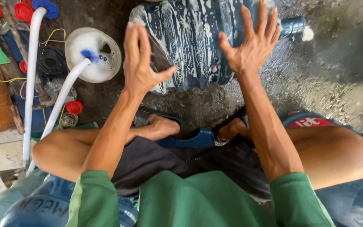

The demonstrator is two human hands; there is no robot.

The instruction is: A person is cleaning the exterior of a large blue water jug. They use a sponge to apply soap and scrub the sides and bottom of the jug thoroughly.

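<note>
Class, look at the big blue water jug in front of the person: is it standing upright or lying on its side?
Lying on its side. The soapy blue jug stretches across the wet ground, its neck pointing sideways to the right.

large blue water jug [194,42], streaked with white soap foam, lying on its side on wet ground

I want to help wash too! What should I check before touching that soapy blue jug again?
1. Left hand empty, fingers spread: ok.
2. Right hand empty, open: ok.
3. Blue jug lying on its side, covered in suds: ok.
4. Jug likely slippery: not ok.
5. White bowl of foam with the long brush resting in it, within reach: ok.
6. Ground wet: not ok.
</note>
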